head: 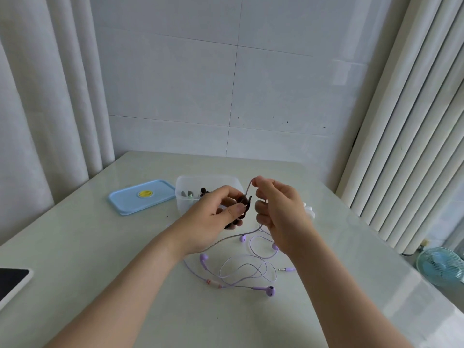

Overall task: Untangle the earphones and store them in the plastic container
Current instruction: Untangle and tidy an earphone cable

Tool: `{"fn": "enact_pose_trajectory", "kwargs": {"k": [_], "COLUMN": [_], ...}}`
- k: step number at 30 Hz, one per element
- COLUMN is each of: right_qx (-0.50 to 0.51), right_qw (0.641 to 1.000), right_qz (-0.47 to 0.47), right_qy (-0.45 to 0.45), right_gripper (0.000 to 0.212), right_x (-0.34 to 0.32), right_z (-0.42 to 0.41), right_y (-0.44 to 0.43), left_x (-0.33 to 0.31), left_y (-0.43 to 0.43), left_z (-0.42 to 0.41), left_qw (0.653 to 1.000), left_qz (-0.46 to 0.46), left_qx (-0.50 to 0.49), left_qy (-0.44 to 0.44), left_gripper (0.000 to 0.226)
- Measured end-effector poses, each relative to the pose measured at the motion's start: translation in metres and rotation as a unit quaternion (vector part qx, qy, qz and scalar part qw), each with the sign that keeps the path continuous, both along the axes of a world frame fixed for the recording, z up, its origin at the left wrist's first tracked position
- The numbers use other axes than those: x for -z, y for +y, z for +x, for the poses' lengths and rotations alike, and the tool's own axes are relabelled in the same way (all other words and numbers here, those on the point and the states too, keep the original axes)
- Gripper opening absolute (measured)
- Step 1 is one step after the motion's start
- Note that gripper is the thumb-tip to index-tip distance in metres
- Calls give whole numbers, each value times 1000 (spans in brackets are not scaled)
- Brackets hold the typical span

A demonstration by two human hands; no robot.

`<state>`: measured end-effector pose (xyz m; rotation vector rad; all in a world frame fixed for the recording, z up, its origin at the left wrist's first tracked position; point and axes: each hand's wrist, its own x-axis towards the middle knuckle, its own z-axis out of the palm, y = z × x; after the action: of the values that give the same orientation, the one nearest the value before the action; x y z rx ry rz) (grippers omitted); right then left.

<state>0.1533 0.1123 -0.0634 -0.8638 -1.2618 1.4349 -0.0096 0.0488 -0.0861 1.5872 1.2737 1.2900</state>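
My left hand [216,214] grips a coiled bundle of dark brown earphone cable [244,205] above the table. My right hand [278,212] pinches the free end of that cable between thumb and forefinger, raised beside the coil; the cable trails down from it to the table. Below the hands lie tangled purple earphones [251,272] with loose loops, earbuds and a jack plug [286,269]. Just behind my left hand stands the clear plastic container [185,182], open, with dark earphones inside.
The container's blue lid [140,197] with a yellow centre lies to its left on the pale table [100,247]. A dark tablet [12,280] sits at the left edge. White earphones [310,210] peek out behind my right hand. A small fan [439,266] stands at lower right.
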Motion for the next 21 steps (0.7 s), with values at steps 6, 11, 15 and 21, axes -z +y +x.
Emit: {"fn": "enact_pose_trajectory", "kwargs": {"k": [6,11,15,21], "right_qx": [145,194,159,-5], "right_qw": [966,928,915,897], "right_qz": [142,196,209,238], "right_qy": [-158,-250,-308,-372], "right_gripper": [18,19,21,22], "right_x": [11,18,19,12], "right_z": [3,-1,-2,-6], "right_y": [8,10,7,-8], "left_x": [-6,-10,-12,-11], "left_y": [0,-2,-2,4], "left_z": [-5,-3,-2,-9], "left_qw": [999,988,977,971], "left_qz": [23,14,19,30], "left_qx": [-13,-28,-1,-118], "left_qy": [-35,-149,-213,-206], "left_gripper": [21,23,30,24]}}
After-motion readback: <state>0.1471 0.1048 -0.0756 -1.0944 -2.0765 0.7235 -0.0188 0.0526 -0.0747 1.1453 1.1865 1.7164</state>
